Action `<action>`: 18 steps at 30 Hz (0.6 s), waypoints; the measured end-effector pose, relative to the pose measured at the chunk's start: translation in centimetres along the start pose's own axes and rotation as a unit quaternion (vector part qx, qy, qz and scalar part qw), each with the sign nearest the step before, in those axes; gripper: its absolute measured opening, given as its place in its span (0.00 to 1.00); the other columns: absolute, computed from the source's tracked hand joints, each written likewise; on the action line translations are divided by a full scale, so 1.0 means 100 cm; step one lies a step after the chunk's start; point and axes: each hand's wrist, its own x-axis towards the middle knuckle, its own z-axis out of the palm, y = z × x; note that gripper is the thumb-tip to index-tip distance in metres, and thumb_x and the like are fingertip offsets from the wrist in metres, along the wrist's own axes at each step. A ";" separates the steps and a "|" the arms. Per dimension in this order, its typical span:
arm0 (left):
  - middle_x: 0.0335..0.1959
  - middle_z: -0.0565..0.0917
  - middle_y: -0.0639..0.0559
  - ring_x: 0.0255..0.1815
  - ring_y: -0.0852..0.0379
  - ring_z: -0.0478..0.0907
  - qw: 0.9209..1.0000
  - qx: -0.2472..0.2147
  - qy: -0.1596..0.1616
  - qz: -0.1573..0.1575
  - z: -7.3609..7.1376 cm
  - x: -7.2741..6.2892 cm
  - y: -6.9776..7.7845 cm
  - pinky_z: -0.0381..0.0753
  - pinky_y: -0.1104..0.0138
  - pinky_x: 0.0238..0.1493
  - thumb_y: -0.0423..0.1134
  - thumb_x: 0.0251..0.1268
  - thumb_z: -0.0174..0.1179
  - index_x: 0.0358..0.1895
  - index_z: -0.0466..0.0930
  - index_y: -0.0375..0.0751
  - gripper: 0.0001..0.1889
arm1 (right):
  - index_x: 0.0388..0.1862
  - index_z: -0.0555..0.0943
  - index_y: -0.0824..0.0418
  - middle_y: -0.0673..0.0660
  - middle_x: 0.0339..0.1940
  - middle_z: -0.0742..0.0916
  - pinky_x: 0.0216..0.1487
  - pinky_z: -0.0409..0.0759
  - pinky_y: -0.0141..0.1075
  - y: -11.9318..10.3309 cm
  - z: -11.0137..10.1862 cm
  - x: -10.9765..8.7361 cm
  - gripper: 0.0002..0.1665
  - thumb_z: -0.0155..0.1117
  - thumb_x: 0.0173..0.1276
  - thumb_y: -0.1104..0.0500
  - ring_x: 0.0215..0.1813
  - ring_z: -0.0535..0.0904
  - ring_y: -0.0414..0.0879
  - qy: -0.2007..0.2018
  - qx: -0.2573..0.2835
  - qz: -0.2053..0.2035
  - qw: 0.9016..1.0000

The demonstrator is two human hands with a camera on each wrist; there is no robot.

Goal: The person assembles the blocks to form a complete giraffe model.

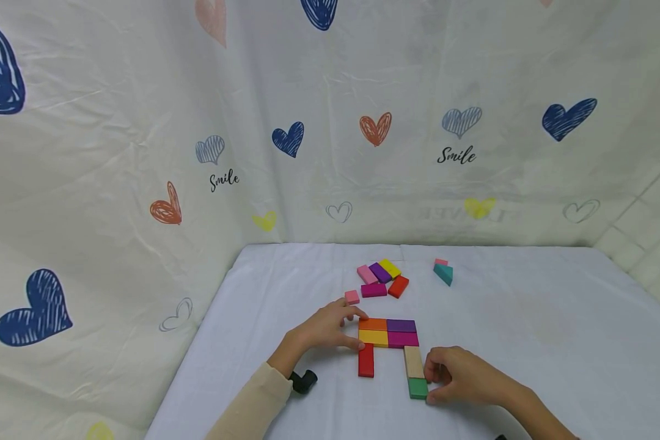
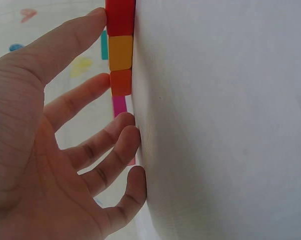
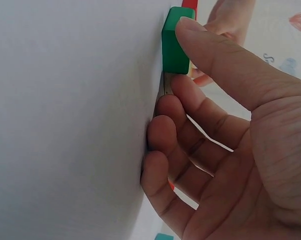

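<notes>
Flat coloured blocks form a shape on the white table: an orange block (image 1: pixel 373 324) and a purple block (image 1: pixel 401 326) above a yellow block (image 1: pixel 373 338) and a magenta block (image 1: pixel 403 340). Below hang a red block (image 1: pixel 365 362) at the left and a plain wood block (image 1: pixel 414 362) with a green block (image 1: pixel 418 388) at the right. My left hand (image 1: pixel 330 327) touches the left side, thumb at the red block, index fingertip at the orange one. On the right, my right hand (image 1: pixel 462 376) has its thumb against the green block and its bent index finger beside the wood block.
Farther back lie loose blocks: pink (image 1: pixel 366 274), purple (image 1: pixel 380 272), yellow (image 1: pixel 389 267), magenta (image 1: pixel 374 290) and red (image 1: pixel 398 286). A small pink block (image 1: pixel 352 297) sits near my left fingers. Back right is a teal block (image 1: pixel 443 273). A heart-printed cloth (image 1: pixel 330 177) hangs behind.
</notes>
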 end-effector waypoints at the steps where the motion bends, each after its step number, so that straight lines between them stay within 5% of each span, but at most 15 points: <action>1: 0.63 0.75 0.55 0.56 0.59 0.75 1.000 0.000 0.000 0.001 0.000 0.000 0.000 0.83 0.67 0.46 0.59 0.52 0.76 0.61 0.78 0.72 0.30 | 0.37 0.79 0.52 0.49 0.31 0.81 0.33 0.73 0.28 0.000 0.000 0.000 0.20 0.82 0.56 0.48 0.34 0.74 0.40 0.000 0.001 0.001 1.000; 12: 0.61 0.75 0.55 0.55 0.60 0.75 1.000 0.000 -0.001 0.002 -0.002 -0.002 0.002 0.83 0.67 0.47 0.60 0.53 0.76 0.61 0.78 0.72 0.30 | 0.40 0.81 0.53 0.48 0.30 0.81 0.32 0.75 0.29 -0.004 -0.017 0.008 0.16 0.78 0.61 0.48 0.35 0.75 0.40 0.011 -0.001 -0.008 1.000; 18: 0.63 0.75 0.53 0.55 0.59 0.75 1.000 -0.002 -0.003 0.002 -0.003 -0.003 0.005 0.83 0.67 0.47 0.58 0.53 0.76 0.62 0.79 0.68 0.30 | 0.57 0.78 0.59 0.52 0.38 0.82 0.35 0.79 0.29 -0.011 -0.033 0.025 0.25 0.74 0.67 0.51 0.39 0.77 0.43 0.066 0.007 -0.031 0.997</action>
